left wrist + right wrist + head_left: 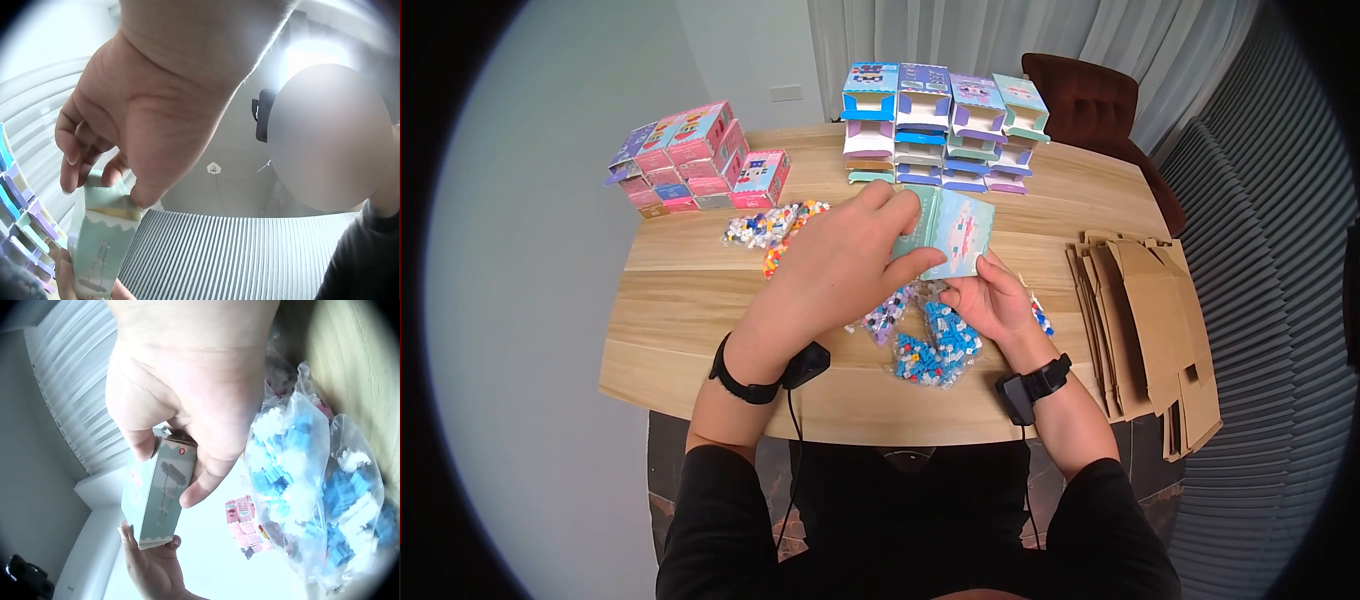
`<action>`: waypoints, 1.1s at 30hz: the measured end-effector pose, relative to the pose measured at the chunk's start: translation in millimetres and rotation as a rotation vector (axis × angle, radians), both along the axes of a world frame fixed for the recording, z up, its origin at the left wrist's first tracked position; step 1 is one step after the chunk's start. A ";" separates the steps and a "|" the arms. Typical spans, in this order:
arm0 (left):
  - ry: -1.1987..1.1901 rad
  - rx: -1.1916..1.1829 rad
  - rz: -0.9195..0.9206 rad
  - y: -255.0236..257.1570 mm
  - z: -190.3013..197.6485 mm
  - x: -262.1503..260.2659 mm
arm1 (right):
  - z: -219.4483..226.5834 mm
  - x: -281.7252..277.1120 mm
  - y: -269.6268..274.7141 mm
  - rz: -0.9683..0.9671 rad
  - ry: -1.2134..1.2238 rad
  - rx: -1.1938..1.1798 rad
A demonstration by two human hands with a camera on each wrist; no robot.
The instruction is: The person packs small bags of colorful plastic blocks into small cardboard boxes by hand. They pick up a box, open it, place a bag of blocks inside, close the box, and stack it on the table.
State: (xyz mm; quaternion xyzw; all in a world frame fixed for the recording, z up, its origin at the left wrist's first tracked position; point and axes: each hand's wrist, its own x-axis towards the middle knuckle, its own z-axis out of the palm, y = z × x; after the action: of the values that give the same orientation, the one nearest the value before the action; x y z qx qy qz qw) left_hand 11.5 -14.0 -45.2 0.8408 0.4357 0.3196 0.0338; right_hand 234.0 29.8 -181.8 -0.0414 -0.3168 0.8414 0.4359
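Note:
Above the table's middle, both hands hold a small mint-green cardboard box [963, 235] with a printed picture on its face. My left hand [840, 255] reaches across from the left, its thumb and fingers pinching the flap [103, 199] at one end. Around the opposite end, my right hand [997, 300] grips the box between thumb and fingers, as the right wrist view shows. The inside of the box is hidden. Under the hands lie clear bags of blue and white toy bricks [945, 340] and a bag of purple bricks [887, 315].
Opened boxes [948, 120] stand stacked at the back, pink boxes [690, 150] at back left. Bags of white and orange pieces [775, 228] lie left of the hands. Flattened brown cardboard [1155, 320] leans at the right edge. A brown chair [1090, 105] stands behind the table.

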 end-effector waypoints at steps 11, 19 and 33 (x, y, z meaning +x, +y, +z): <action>-0.025 0.086 -0.124 2.7 0.0 7.9 | 2.1 -1.7 0.8 0.011 -0.008 0.016; 0.070 0.070 -0.194 -0.4 3.9 3.0 | 8.0 -6.4 -3.5 -0.042 -0.098 -0.021; 0.210 0.046 -0.087 -16.0 -4.9 -12.2 | -2.7 -5.7 0.6 -0.033 -0.112 0.091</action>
State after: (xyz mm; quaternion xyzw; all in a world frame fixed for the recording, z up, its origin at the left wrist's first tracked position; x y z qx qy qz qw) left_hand -0.7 -30.0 -50.2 0.8884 0.3925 0.2376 -0.0174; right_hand 228.3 30.4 -184.5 -0.0739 -0.3777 0.8152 0.4328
